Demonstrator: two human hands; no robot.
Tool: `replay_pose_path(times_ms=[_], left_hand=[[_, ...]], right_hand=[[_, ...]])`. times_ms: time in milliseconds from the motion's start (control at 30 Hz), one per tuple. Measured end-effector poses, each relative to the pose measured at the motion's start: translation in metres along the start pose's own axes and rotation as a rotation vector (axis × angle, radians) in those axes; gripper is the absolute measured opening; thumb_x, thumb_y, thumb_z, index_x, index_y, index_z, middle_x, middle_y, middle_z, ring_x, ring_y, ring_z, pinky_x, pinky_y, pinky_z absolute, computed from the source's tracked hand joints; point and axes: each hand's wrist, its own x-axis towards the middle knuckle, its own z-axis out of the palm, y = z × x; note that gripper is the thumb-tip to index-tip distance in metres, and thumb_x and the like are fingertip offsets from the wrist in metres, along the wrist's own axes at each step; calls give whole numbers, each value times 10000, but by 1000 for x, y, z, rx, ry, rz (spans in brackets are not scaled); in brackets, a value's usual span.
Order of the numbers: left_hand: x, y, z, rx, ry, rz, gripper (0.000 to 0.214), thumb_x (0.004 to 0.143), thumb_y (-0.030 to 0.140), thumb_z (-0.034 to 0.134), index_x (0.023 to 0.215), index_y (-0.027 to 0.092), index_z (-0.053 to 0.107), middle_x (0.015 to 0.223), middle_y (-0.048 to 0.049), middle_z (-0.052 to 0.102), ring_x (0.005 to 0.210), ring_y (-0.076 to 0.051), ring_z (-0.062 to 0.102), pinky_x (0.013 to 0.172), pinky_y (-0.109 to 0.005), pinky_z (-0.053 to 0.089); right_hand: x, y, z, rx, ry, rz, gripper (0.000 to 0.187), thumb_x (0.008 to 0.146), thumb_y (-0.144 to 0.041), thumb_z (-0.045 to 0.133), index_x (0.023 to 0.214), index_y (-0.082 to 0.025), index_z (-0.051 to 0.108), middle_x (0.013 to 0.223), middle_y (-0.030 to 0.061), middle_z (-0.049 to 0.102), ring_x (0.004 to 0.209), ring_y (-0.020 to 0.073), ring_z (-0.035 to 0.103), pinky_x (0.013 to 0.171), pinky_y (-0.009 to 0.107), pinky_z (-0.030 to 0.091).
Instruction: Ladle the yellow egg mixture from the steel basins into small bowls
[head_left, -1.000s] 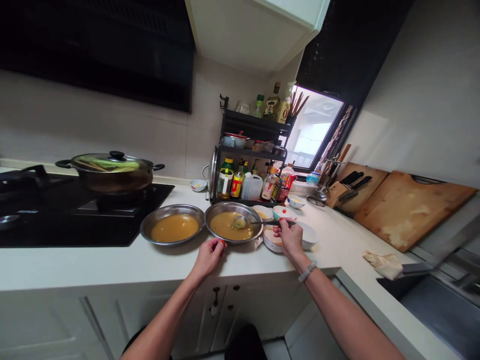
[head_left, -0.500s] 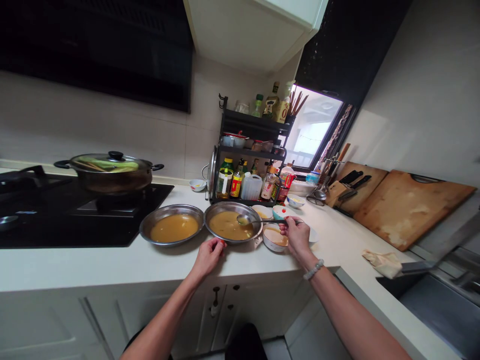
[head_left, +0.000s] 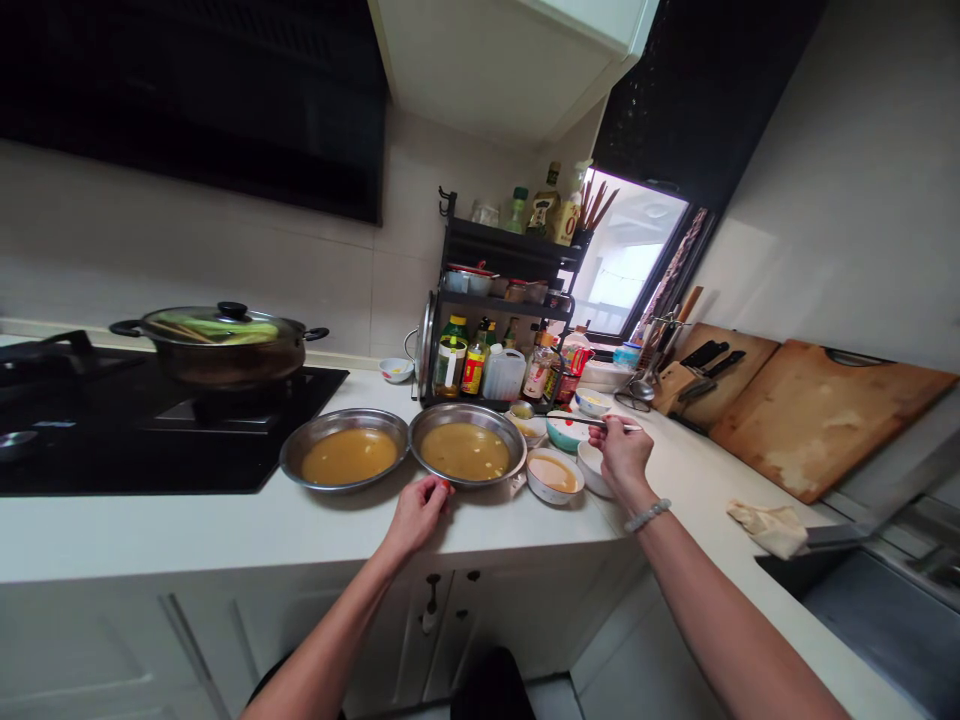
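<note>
My right hand [head_left: 626,458] is closed round the handle of a metal spoon [head_left: 570,419]. The spoon's scoop is over a small white bowl [head_left: 534,432] behind the front bowls and carries some yellowish liquid. My left hand [head_left: 418,515] has its fingers closed at the near rim of a round metal dish [head_left: 517,468], which holds cloudy yellow-brown liquid with a few pale bits. A second metal dish [head_left: 291,462] with similar liquid stands at its left. Below the spoon is a white bowl [head_left: 553,494] of pale brown liquid. Another white bowl [head_left: 592,470] is partly hidden by my right hand.
A lidded pot [head_left: 229,355] sits on the black stove [head_left: 225,450]. Behind the dishes a black rack [head_left: 502,300] holds several bottles. A turquoise bowl [head_left: 568,432] stands near the spoon. Knives [head_left: 705,355], cutting boards [head_left: 817,420], a cloth [head_left: 769,527] and a sink [head_left: 870,610] are at right.
My right hand has moved right, lifting the spoon out of the right metal dish and over the small white bowl. The left hand stays at the dish's rim.
</note>
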Motion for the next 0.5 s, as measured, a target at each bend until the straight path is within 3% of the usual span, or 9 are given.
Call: replay_pose_path(times_ms=[200, 367, 500], left_hand=[[0, 1, 0, 5, 8, -9, 311, 796, 421, 455, 727, 165, 617, 560, 5, 586, 534, -152, 523, 537, -244, 370], [0, 2, 0, 5, 3, -17, 301, 799, 404, 453, 725, 161, 614, 544, 10, 574, 518, -144, 508, 522, -237, 356], [1, -1, 0, 6, 6, -15, 303, 800, 403, 455, 726, 158, 617, 546, 8, 574, 525, -145, 509, 521, -234, 356]], right_hand=[[8, 18, -7, -184, -34, -165, 217, 718, -361, 585, 825, -175, 555, 493, -60, 570, 419, 137, 578, 388, 229, 471], [-3, 31, -18, -330, -177, -271, 282, 750, -400, 568, 895, -162, 614, 550, -34, 594, 453, 140, 582, 450, 249, 487], [-13, 32, -24, -336, -305, -370, 266, 754, -388, 594, 912, -182, 653, 729, 3, 645, 532, 123, 588, 546, 263, 513]])
